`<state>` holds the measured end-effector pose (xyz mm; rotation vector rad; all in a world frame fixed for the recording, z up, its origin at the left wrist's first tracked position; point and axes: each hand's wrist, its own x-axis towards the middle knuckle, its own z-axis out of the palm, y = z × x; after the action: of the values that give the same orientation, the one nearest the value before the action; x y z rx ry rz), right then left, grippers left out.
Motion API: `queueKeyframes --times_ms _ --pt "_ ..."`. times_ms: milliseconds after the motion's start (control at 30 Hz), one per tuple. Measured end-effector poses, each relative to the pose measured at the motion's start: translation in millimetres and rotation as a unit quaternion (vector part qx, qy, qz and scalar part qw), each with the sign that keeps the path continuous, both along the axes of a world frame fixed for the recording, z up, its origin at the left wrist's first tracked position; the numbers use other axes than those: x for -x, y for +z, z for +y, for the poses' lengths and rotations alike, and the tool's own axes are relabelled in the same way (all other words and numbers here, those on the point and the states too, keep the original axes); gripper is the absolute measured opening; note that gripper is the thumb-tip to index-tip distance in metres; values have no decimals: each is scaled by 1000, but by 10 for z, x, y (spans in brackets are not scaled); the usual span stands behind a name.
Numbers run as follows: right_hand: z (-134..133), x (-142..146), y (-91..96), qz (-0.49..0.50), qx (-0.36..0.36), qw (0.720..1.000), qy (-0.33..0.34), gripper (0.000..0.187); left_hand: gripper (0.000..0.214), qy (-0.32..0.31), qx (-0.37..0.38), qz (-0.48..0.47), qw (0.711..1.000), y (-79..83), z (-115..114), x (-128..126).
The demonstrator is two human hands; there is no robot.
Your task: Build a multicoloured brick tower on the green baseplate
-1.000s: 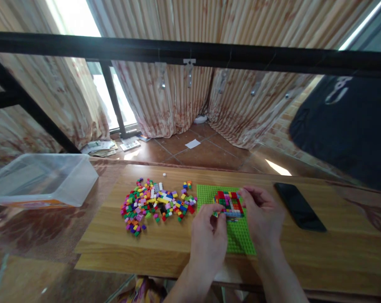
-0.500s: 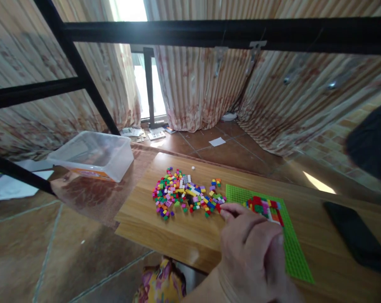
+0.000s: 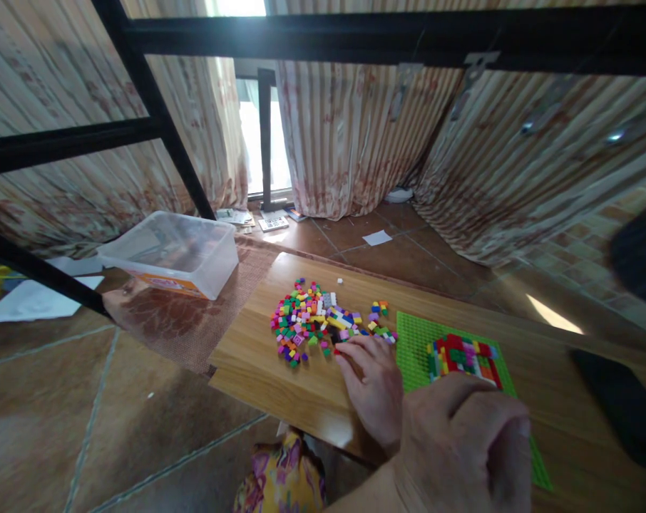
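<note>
My right hand (image 3: 373, 381) reaches over the near right side of a pile of small coloured toy bricks (image 3: 301, 320). Its thumb and index fingertip come together at a small red brick (image 3: 337, 350). Its wrist is hidden behind my left hand (image 3: 465, 431), which is large and close to the camera with curled fingers. What the left fingers hold, if anything, is hidden. Beyond it lies a green studded baseplate (image 3: 413, 349), bearing a build of red, white, pink and other coloured bricks (image 3: 459, 356). The left hand covers the plate's near part.
Everything rests on a wooden table (image 3: 280, 381). A black phone (image 3: 617, 406) lies at the right. Left of the table, a clear plastic bin (image 3: 181, 249) stands on a brown mat. Dark metal bars (image 3: 323, 35) cross in front of the curtains.
The right hand now shows at the pile, left of the left hand. The left hand has shifted right in view, uncovering more of the brick build. The whole view has shifted slightly.
</note>
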<state>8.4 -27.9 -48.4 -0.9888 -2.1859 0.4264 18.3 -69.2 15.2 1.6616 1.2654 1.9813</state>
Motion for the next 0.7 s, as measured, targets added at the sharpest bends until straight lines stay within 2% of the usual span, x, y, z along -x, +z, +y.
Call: queueKeyframes --times_ms 167,267,400,533,700 --pt "-90 299 35 -64 18 998 -20 9 13 -19 37 -2 999 5 -29 67" --pt "-103 380 39 -105 21 993 -42 7 12 -5 44 -7 999 10 -31 121" --pt "-122 416 38 -132 -2 990 -45 14 13 -2 51 -23 998 24 -28 167" --pt "-99 407 19 -103 -17 994 -34 19 15 -9 57 -26 998 26 -25 181" --pt "32 219 29 33 -2 998 -51 15 14 25 33 -21 999 34 -54 155"
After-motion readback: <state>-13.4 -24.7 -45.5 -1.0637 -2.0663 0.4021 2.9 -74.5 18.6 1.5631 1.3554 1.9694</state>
